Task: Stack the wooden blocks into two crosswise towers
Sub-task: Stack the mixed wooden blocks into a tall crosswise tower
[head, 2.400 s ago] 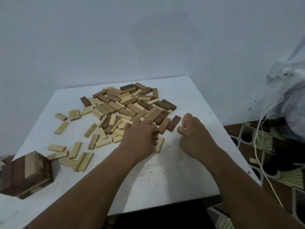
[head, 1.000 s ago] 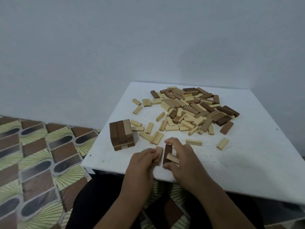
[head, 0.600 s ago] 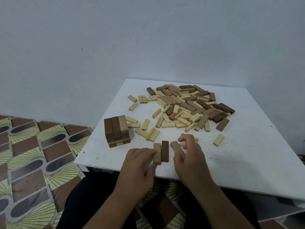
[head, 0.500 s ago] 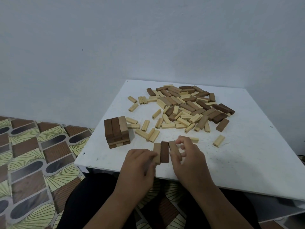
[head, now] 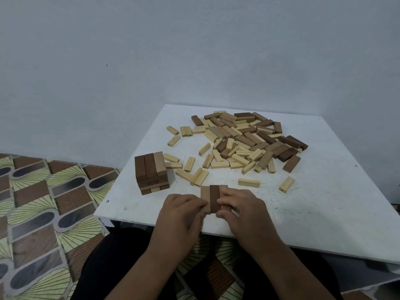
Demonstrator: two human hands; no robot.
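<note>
Three blocks lie side by side near the front edge of the white desk (head: pixel 324 202), touching along their long sides: a tan block (head: pixel 205 197) on the left, a dark block (head: pixel 214 198) in the middle, and a third block (head: pixel 223 188) on the right, mostly hidden under fingers. The left hand (head: pixel 180 215) presses its curled fingertips against the tan block's outer side; the right hand (head: pixel 242 210) lies over the third block, fingers bent across its top and thumb at the near end, so both grips squeeze the row together from either side. Whether the right fingers close fully around that block cannot be told. To the left, close to the desk's left edge, stands a short tower (head: pixel 151 173) of crosswise layers, its top layer two dark blocks and one light one. Behind the row, a loose pile (head: pixel 244 139) of light and dark blocks spreads over the middle and far part of the desk, with a few single light blocks scattered at its near side. A patterned floor (head: pixel 43 202) shows on the left.
</note>
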